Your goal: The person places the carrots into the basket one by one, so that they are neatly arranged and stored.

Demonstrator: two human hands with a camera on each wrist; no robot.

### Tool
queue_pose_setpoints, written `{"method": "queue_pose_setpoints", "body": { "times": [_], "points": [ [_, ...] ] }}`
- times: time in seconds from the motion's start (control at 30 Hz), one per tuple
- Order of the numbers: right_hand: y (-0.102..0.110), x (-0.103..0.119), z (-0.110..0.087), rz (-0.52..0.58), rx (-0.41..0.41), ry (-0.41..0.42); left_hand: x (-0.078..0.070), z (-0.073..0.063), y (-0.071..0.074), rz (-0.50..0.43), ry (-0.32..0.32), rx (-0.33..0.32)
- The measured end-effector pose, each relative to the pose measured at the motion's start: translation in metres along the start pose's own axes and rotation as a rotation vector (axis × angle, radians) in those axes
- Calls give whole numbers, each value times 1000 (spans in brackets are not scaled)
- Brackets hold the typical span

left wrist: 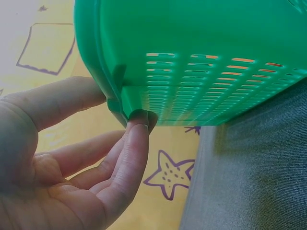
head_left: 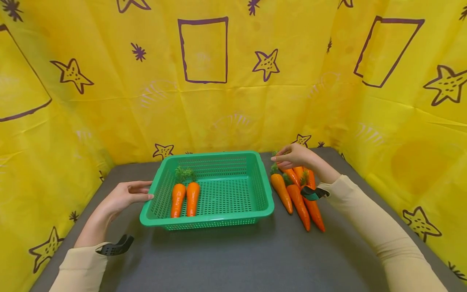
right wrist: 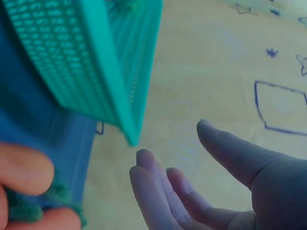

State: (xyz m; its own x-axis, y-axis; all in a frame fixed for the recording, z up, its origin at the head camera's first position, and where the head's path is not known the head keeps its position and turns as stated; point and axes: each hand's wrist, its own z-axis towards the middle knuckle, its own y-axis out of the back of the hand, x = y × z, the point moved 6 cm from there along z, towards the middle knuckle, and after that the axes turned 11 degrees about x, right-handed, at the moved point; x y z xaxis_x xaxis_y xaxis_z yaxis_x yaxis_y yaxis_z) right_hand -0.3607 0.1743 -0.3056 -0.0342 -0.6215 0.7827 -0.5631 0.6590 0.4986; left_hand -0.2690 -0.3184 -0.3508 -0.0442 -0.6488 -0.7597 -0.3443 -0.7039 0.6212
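A green plastic basket (head_left: 215, 217) with slotted walls stands on the table. Inside it, toward the left, two orange carrots (head_left: 178, 198) with leafy green tops lie side by side. My left hand (head_left: 125, 196) pinches the basket's left rim, fingertips under the edge in the left wrist view. Several more carrots (head_left: 299, 207) form a pile right of the basket. Over the tops of that pile is my right hand (head_left: 293, 156), holding nothing. In the right wrist view its thumb and fingers stand apart, with blurred carrots (right wrist: 24, 167) at the lower left.
Beneath everything is a dark grey table (head_left: 233, 259). A yellow cloth (head_left: 233, 105) with drawn stars and squares hangs behind and at both sides. Black straps (head_left: 116, 246) circle both wrists over beige sleeves.
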Motion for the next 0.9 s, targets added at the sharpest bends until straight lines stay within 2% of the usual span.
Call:
{"method": "queue_pose_setpoints", "body": {
  "times": [0.27,0.6,0.9],
  "points": [
    [11,-23,-11,9,-10,-15,-1,-1,-1,-7,-4,7],
    [18,-54,-24,42,-23,-74,0,1,-2,-14,-9,9],
    [22,-83,-40,75,-12,-73,-1,-1,-1,-17,-11,3]
  ]
}}
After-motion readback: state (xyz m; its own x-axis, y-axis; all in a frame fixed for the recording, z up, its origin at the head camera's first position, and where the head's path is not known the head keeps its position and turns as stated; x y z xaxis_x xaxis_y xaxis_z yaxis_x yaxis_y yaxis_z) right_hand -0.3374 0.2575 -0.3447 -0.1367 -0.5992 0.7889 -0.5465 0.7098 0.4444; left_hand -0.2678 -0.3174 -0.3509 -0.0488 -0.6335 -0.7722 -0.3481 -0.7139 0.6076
